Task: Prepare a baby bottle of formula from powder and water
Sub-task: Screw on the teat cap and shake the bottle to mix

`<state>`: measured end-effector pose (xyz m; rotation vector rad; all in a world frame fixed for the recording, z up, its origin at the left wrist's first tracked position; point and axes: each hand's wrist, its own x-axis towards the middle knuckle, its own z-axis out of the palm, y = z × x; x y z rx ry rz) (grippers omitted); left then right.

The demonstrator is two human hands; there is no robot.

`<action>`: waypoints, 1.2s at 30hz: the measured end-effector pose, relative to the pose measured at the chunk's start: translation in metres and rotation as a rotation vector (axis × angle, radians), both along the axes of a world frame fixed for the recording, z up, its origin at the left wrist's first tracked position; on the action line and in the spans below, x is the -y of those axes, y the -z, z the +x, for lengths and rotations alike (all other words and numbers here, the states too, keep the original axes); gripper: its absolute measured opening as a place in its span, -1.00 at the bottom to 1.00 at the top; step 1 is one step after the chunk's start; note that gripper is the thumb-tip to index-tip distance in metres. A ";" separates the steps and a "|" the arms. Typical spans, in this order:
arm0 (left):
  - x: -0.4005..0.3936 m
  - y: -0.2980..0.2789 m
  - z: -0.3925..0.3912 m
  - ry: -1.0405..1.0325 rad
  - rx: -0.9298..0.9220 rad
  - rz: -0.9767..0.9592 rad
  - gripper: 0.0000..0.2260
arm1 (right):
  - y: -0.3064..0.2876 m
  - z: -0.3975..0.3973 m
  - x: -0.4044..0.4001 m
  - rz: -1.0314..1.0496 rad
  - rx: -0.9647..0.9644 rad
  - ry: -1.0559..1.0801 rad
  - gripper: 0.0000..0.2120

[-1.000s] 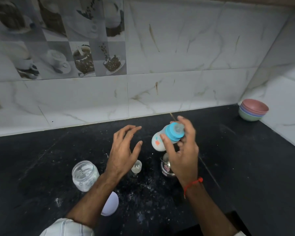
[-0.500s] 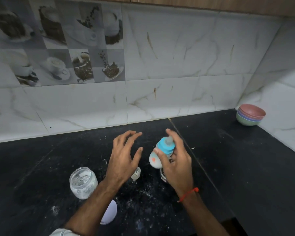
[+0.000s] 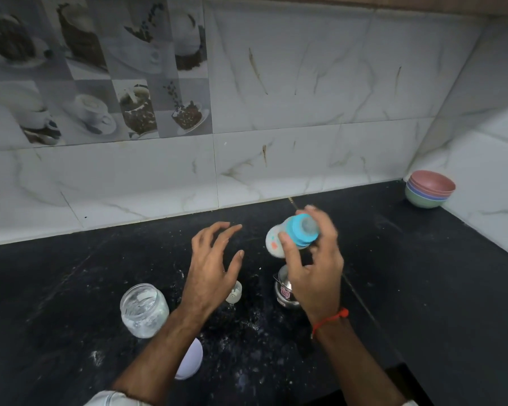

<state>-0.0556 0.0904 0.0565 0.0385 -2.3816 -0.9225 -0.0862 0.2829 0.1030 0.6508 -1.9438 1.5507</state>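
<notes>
Blue-collared baby bottle was pinched, tilted, in the right hand mid-counter; left hand hovered spread. Shaking wanted a firm collar grip.

Dim, soft light; motion-blurred bottle

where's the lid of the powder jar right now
In the head view the white lid lies on the black counter at lower centre, partly hidden under the left forearm, just right of and nearer than the open powder jar.
</notes>
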 end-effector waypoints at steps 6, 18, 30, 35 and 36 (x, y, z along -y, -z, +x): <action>0.000 0.000 0.000 0.005 0.001 -0.008 -0.52 | 0.002 0.003 -0.003 0.036 0.219 -0.111 -0.46; -0.004 0.002 -0.001 0.015 -0.001 -0.012 -0.54 | 0.004 -0.003 -0.006 -0.015 0.052 -0.030 -0.45; -0.002 -0.002 -0.002 -0.008 0.013 -0.005 -0.54 | 0.006 -0.005 0.002 0.097 0.056 -0.003 -0.48; -0.002 -0.002 -0.003 -0.004 0.004 -0.029 -0.54 | 0.000 0.001 0.002 0.094 0.035 -0.003 -0.48; -0.001 -0.001 -0.004 -0.009 0.007 -0.026 -0.54 | -0.005 0.001 0.002 0.023 -0.023 0.017 -0.46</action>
